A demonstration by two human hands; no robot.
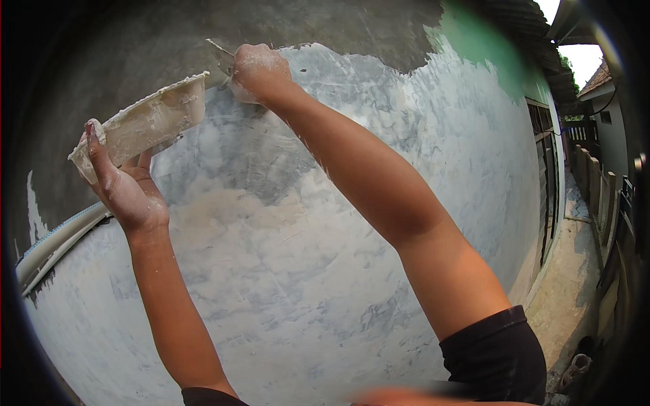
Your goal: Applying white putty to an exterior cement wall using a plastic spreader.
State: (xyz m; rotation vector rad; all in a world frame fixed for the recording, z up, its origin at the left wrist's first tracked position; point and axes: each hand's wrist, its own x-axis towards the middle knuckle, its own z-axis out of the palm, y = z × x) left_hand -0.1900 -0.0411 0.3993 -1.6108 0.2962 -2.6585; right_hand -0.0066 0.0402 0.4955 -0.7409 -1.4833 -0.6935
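Observation:
My left hand [132, 186] grips an oblong pale plastic tray [159, 115] smeared with white paste, its fingers curled round the near end. Higher up, my right hand [261, 71] is closed on a metal putty knife [222, 55], raised against the wall where dark grey render [332, 24] meets a patchy white skim coat [305, 264]. The knife's blade shows left of my fist; most of its handle is hidden by my fingers. White paste dusts both hands.
A pale pipe [61, 243] runs along the wall at left. At right are green paint [494, 61], a barred opening [542, 155], a narrow concrete path [562, 284], a low fence [596, 189], a neighbouring building [609, 128] and corrugated roofing [528, 34] overhead.

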